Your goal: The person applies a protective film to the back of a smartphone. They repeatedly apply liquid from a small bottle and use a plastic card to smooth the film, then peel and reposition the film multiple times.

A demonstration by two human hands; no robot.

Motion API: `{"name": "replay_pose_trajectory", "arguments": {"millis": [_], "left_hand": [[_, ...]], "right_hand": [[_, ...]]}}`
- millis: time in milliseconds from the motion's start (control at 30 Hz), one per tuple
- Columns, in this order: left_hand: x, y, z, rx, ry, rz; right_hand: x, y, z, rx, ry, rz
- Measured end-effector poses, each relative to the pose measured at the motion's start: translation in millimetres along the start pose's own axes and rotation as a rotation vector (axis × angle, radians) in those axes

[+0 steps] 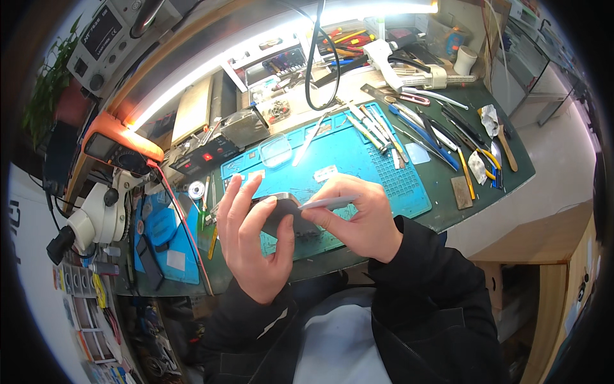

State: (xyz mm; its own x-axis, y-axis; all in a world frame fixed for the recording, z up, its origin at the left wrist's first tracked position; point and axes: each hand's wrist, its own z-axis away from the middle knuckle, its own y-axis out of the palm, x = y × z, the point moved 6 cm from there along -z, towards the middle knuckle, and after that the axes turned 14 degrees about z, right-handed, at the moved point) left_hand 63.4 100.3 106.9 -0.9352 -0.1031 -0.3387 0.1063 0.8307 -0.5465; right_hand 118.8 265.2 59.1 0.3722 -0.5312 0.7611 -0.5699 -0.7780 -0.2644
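Blue work mat (pixel 377 160) lies on the dark green bench (pixel 505 160), just beyond both hands. The left hand (pixel 252 240) is raised over the near edge of the mat, fingers curled partway and thumb pressed in, gripping a small dark grey flat device (pixel 284 214) by its left side. The right hand (pixel 361 217) is pinched closed on a thin silver tool (pixel 326 203), held between thumb and fingertips; the tool points left, and its tip rests on the upper edge of the device. The two hands sit just beside each other, with the device between them. Beyond the right hand, a row of tweezers and screwdrivers (pixel 384 128) lies across the far right part of the mat and onto the bench. A clear plastic lid (pixel 276 151) lies on the mat beyond the left hand. To the left of the left hand stands a white microscope (pixel 102 214), and farther beyond it an orange multimeter (pixel 118 144). A black cable (pixel 312 57) hangs down beyond both hands, under a bright strip lamp (pixel 268 38). Black sleeves cover both forearms.
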Motion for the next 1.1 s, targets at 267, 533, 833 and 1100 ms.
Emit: {"name": "replay_pose_trajectory", "arguments": {"millis": [267,533,833,1100], "left_hand": [[-3.3,-3.6,3.2,0.014,-0.019,0.010],[-2.6,-2.6,6.4,-0.005,-0.019,0.019],[-4.3,-2.8,6.1,0.040,0.015,0.009],[-8.6,-4.0,5.5,0.031,0.032,-0.017]], "right_hand": [[1.6,2.7,5.9,-0.088,0.057,-0.022],[18.4,-2.9,-0.6,-0.134,-0.042,0.109],[14.0,-6.3,-10.3,-0.033,-0.066,0.065],[18.5,-6.6,-13.9,0.013,-0.125,0.048]]}}
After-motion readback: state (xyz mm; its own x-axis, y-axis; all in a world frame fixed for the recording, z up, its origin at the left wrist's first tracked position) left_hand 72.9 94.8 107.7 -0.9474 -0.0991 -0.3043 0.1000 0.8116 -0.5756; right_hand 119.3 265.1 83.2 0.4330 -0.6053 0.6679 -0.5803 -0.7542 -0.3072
